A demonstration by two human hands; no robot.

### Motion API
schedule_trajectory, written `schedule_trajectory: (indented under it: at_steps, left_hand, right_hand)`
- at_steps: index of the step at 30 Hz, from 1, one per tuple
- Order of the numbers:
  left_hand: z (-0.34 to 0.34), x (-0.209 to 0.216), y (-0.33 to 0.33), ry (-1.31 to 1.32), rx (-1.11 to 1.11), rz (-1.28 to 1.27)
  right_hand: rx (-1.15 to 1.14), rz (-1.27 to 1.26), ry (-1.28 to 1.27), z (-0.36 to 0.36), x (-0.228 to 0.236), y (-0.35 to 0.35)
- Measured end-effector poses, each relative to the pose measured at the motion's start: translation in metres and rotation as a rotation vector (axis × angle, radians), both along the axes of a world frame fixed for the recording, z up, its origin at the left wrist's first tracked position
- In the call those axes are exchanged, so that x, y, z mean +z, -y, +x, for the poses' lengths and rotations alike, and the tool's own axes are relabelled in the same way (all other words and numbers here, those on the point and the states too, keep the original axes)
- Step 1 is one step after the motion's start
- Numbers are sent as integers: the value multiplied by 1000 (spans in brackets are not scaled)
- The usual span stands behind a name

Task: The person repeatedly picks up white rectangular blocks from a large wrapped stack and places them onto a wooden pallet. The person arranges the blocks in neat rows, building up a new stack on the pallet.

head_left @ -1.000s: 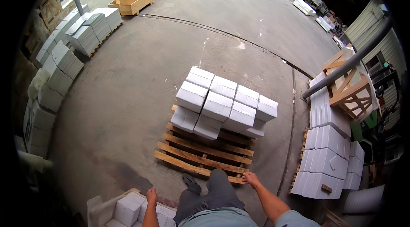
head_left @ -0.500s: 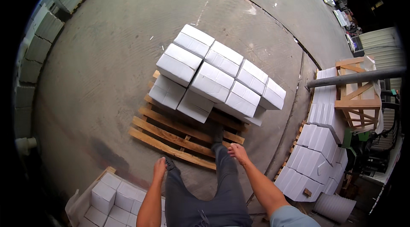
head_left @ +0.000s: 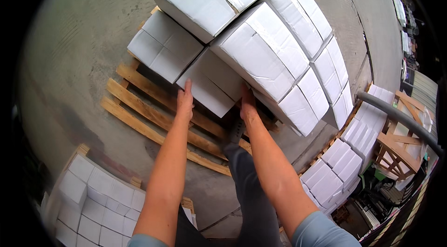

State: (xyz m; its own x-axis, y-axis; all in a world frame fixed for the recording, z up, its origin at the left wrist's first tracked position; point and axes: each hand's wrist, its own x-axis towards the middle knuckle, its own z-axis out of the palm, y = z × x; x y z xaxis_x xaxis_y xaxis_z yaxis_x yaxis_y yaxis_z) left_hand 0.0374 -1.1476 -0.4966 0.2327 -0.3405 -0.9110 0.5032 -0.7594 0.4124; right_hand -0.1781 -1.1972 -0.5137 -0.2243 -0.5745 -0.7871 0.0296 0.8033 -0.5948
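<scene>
Both arms stretch forward to a white cardboard box in the lower layer of a stack on a wooden pallet. My left hand is on the box's near left edge, index finger stretched along it, the other fingers partly hidden. On the box's right side, my right hand reaches in beneath an overhanging upper box; its fingertips are hidden. The box is held between both hands and still sits level with the lower white box to its left.
A large white box overhangs from the upper layer. Low at left stands another pallet load of white boxes. Along the right are stacked white packages, a grey pole and a wooden crate. My foot is by the pallet slats.
I have leaned in over the stack, so the boxes appear larger and nearer. Both hands have moved forward from beside my legs to the sides of the lower box.
</scene>
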Motion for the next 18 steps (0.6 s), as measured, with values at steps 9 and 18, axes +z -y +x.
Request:
schedule_trajectory:
  at_steps: [9, 18]
  left_hand:
    - [10, -74, -32, 603, -234, -94]
    - [2, -62, -27, 560, -152, -198]
  right_hand:
    - [-46, 76, 176, 30, -3, 9]
    - [47, 125, -111, 8, -15, 1]
